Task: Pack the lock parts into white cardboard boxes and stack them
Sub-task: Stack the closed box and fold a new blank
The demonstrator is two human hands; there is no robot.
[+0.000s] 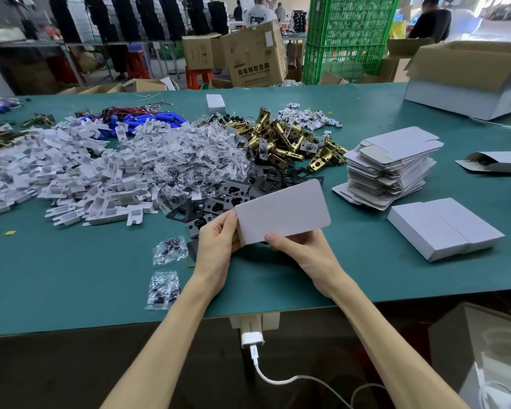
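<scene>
Risk one is the end flap. Your left hand (216,243) grips the left end of the white cardboard box (281,211), thumb on the top face. Your right hand (301,249) pinches its near long edge. The box is off the green table (71,276), hanging over the near edge of the black plates (242,196). I can't tell whether the covered end is tucked (your fingers hide it). If it isn't, tilting the box on the way right probably dumps the parts out.

Risk two is the landing. The two packed boxes (443,228) lie side by side to your right, touching. Set this one down skewed across their seam and the stack likely leans as it grows.

Risk three is your left forearm. The two screw bags (169,250) sit just beside it, and the nearer one is close to the table edge. A wide swing could brush them off. The flat box blanks (393,169) lie near the straight path to the stack, so go round them.
</scene>
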